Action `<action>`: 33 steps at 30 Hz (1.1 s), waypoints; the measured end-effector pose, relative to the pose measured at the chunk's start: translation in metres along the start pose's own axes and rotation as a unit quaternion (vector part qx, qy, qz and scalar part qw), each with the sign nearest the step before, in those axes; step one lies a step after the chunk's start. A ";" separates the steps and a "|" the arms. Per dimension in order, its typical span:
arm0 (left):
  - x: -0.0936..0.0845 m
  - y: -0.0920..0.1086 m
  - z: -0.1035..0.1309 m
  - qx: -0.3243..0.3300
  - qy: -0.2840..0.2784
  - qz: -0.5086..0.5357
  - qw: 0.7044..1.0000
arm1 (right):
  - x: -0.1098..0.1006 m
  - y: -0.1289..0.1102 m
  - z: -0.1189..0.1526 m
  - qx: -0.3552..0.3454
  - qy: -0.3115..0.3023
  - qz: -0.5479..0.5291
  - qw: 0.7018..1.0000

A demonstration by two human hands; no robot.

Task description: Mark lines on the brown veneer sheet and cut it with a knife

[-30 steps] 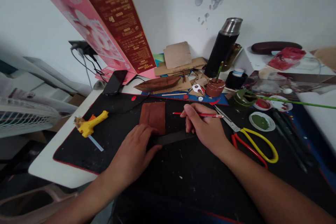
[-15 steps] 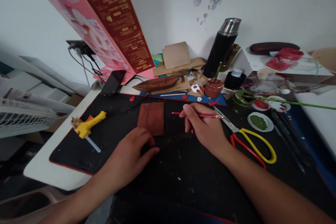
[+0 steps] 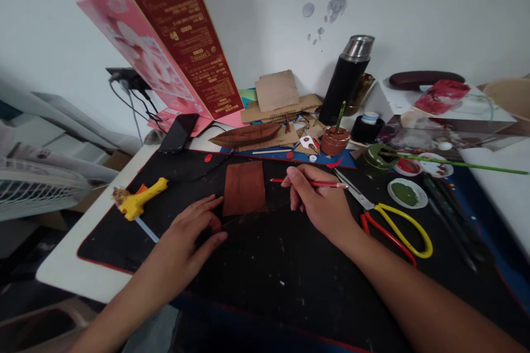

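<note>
A flat brown-painted piece (image 3: 245, 188), roughly rectangular, lies on the black mat (image 3: 256, 281). My left hand (image 3: 190, 231) rests at its lower left, fingers apart, the fingertips at or very near its left edge. Nothing is held in that hand. To the right, my right hand (image 3: 317, 193) grips a red pencil (image 3: 321, 183) between thumb and fingers, its tip pointing left toward the brown piece without touching it. Scissors (image 3: 383, 218) with one yellow and one red handle lie just right of that hand.
A yellow glue gun (image 3: 143, 197) lies at left, a phone (image 3: 179, 132) behind it. Along the back are a brown boat-shaped piece (image 3: 246, 135), cardboard scraps (image 3: 277, 91), a brown paint jar (image 3: 334, 140), a black flask (image 3: 348, 80) and a green paint jar (image 3: 379, 160).
The brown piece has shifted slightly right and turned a little. My left hand has drawn back left off its lower corner and its fingers have straightened. The right hand stays nearly where it was.
</note>
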State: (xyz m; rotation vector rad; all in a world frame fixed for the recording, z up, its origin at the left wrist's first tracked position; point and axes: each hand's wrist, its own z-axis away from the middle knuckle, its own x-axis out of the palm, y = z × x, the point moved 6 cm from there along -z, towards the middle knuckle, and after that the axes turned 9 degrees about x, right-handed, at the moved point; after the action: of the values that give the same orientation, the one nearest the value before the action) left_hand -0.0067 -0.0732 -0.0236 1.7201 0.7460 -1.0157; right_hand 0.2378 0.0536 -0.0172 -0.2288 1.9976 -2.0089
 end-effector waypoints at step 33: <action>0.010 -0.024 -0.105 -0.068 -0.037 0.051 0.996 | 0.012 0.014 0.001 0.047 -0.041 0.008 0.998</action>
State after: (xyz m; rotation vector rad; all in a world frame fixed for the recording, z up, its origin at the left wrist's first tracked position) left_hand 0.0090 0.0339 -0.0236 1.5789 0.6568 -0.9319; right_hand 0.2283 0.0492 -0.0323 -0.2702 1.8453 -2.0423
